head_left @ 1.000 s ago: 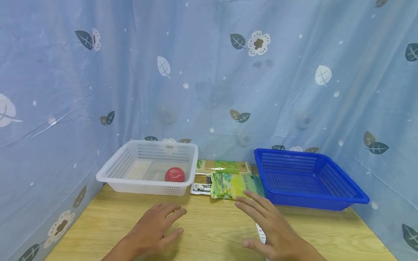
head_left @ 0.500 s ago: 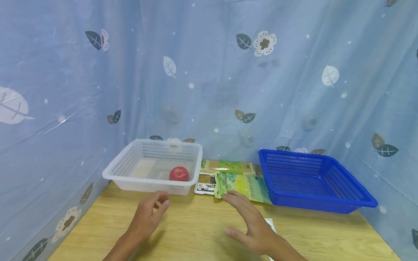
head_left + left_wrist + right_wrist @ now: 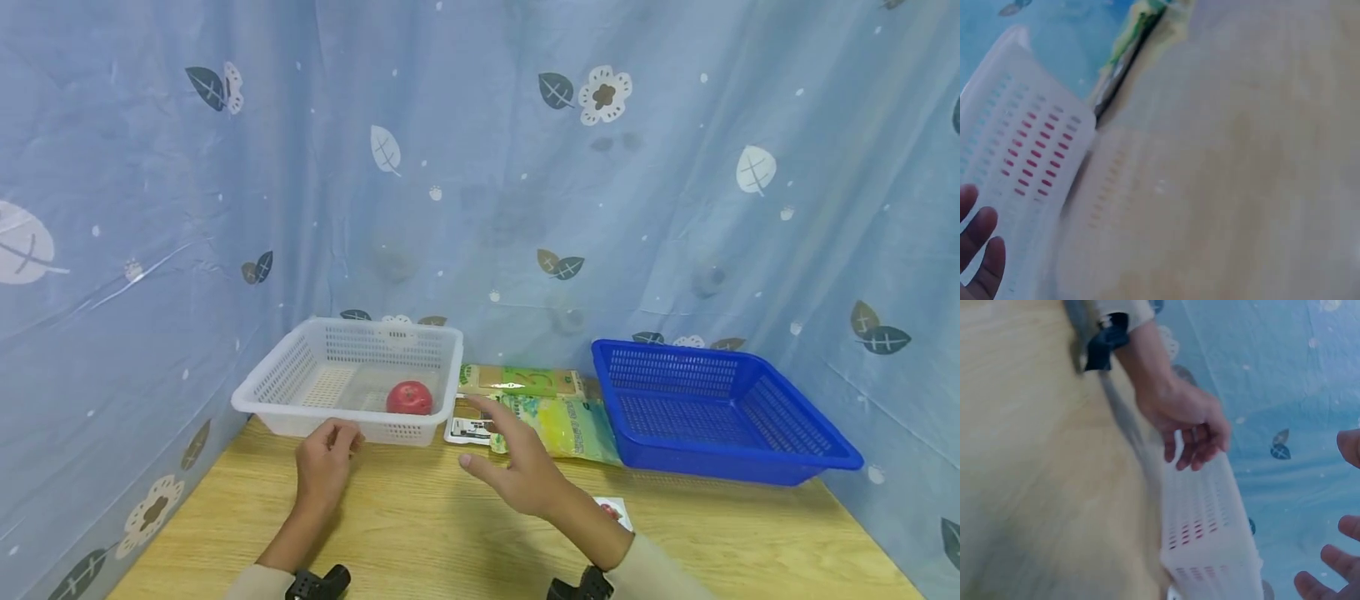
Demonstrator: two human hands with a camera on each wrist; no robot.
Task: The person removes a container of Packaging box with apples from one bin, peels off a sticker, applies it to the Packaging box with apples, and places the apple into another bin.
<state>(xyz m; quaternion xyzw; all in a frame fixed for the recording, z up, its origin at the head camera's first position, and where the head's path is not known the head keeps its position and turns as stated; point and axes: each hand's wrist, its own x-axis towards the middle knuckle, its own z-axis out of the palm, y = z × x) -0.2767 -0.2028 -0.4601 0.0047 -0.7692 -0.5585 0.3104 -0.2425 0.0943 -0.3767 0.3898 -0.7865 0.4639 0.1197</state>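
My left hand [image 3: 324, 462] is at the front wall of a white perforated plastic basket [image 3: 262, 405], just below its rim. Its fingers [image 3: 990, 269] hang loosely bent beside the wall with nothing held; whether they touch it I cannot tell. A round red fruit [image 3: 409, 398] sits inside the basket towards its right side, showing through the slots in both wrist views. My right hand [image 3: 521, 467] hovers over the table, thumb and fingers spread apart, in front of the yellow-green packet [image 3: 566, 429]. In the right wrist view its fingertips [image 3: 1329, 557] show at the right edge.
A blue plastic basket [image 3: 720, 465] stands at the right. Between the baskets lie a green-and-tan flat pack [image 3: 525, 381] and a black-and-white pack [image 3: 469, 429]. A small white card [image 3: 615, 510] lies beside my right forearm. A patterned blue curtain [image 3: 480, 167] hangs behind the wooden table.
The left hand has moved forward to the white basket's front wall. The right hand has shifted left and forward, uncovering part of the white card. The head view swung slightly.
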